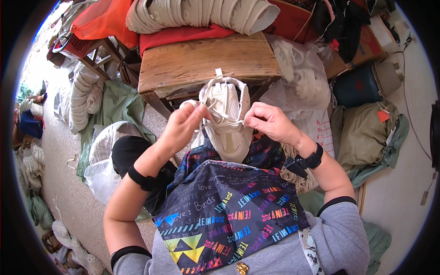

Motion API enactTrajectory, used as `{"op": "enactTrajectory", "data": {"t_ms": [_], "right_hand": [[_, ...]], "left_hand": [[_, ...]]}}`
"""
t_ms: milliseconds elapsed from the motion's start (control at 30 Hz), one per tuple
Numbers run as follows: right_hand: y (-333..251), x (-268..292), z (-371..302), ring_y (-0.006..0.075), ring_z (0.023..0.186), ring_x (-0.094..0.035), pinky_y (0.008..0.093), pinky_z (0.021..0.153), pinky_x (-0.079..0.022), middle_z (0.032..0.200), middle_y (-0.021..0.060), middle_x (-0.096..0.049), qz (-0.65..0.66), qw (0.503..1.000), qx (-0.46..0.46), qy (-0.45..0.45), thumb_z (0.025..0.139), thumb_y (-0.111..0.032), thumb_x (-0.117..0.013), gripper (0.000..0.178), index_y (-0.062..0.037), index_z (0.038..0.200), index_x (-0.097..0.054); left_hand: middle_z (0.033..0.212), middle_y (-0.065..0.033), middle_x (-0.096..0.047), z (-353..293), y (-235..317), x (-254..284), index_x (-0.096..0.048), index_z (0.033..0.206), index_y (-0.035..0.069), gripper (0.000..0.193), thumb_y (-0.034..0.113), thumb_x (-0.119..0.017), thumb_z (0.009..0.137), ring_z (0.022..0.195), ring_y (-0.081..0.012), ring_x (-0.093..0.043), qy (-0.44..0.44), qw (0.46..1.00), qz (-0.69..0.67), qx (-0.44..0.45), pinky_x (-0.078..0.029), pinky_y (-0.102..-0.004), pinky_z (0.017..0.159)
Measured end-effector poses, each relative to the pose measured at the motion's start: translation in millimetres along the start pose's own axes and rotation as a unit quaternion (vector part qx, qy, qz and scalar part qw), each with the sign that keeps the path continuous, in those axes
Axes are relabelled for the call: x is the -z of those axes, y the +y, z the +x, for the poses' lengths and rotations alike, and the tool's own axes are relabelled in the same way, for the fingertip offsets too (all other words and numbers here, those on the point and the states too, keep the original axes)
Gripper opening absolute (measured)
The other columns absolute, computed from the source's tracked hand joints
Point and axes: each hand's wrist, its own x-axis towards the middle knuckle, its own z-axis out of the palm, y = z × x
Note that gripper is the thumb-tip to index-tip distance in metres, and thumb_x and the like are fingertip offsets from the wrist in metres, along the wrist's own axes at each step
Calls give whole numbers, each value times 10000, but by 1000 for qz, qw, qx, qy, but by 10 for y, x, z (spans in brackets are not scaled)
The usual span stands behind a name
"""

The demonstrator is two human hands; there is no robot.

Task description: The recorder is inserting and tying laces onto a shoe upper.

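- Since both hands are busy, left first?
- Bare left hand (187, 123) pinches flat white shoelace (227, 123), loop raised, presumably for slack.
- Shoe?
- Cream mesh sneaker (230, 143), between hands, on dark printed fabric apron (238, 197), toe bodyward; lap probably steadies it.
- Right?
- Bare right hand (266, 120) pinches lace at shoe's right edge, likely keeping tension.

A cluttered shoe workshop, apparently small-scale. Nested beige shoe uppers (197, 18) lie in a row along the far edge of a wooden bench (206, 57), top centre; more show in a clear plastic bag (305, 80) beside it. A bulging olive sack (366, 135) sits at right, a loosely laced sneaker (231, 142) at centre.
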Motion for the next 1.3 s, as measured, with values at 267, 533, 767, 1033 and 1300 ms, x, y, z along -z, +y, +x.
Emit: {"op": "enactTrajectory", "data": {"t_ms": [267,533,767,1033,1300], "right_hand": [[-140,6,14,33,689,-501,204,558,-429,868,-29,-500,141,984,-94,-51,887,-172,-721,169,-70,969,-614],[-300,-106,-57,206,736,-575,323,658,-486,901,63,-496,-253,963,82,-53,774,-86,-736,217,-64,932,-588],[-337,-188,-22,262,714,-589,367,604,-486,881,90,-499,-280,949,108,100,748,-31,-691,184,-59,873,-559],[-179,-278,62,252,638,-572,367,555,-467,849,83,-492,-391,873,221,190,724,-29,-708,177,-63,805,-555],[-129,-247,59,216,643,-584,336,557,-481,793,61,-473,-479,822,266,157,715,-159,-727,201,-82,787,-555]], "left_hand": [[658,50,-405,127,678,94,-541,830,64,346,304,-433,1055,585,-38,-344,81,982,-169,-35,-284,-199,530],[669,26,-373,156,1121,66,-458,783,64,353,277,-397,1059,571,-62,-332,54,968,-208,-131,-271,-222,521],[710,16,-450,31,375,-27,-592,816,24,253,187,-539,1003,601,-89,-380,91,969,126,-191,-316,-240,568],[772,-93,-578,-193,-149,-288,-622,851,32,127,59,-734,797,650,-269,-580,75,915,291,-269,-464,-379,575],[776,-98,-587,-94,-208,-352,-619,869,50,126,93,-717,803,666,-296,-606,95,862,393,-304,-489,-396,588]]}}
